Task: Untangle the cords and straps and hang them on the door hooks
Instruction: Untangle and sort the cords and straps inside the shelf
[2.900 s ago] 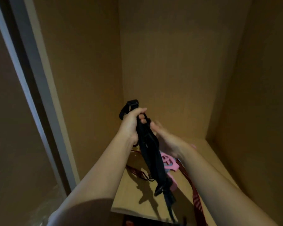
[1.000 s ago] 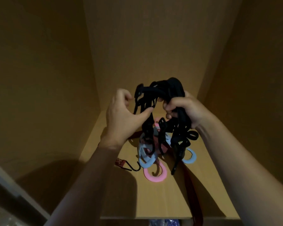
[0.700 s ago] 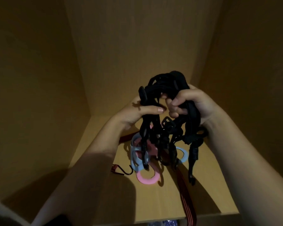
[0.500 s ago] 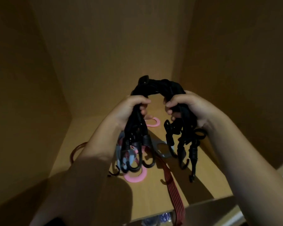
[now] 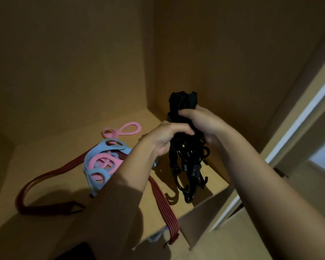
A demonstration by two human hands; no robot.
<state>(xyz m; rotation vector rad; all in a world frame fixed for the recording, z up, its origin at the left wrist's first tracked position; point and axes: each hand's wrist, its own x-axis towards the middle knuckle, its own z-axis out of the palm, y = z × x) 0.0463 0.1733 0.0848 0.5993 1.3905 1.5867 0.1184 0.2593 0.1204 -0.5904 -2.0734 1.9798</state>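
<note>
Clutching tangled black bundle of hooked elastic cords in left grip and right grip, both curled round it, above tan wooden shelf holding red striped flat strap.

The bundle of cords on the right is black. The flat strap is dark red with dark stripes. The loops at left are pink and light blue. The shelf is tan wood.

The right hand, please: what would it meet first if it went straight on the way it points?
Beyond the black cord bundle that the right hand grips, probably the cupboard's back wall; depth is unclear.
</note>
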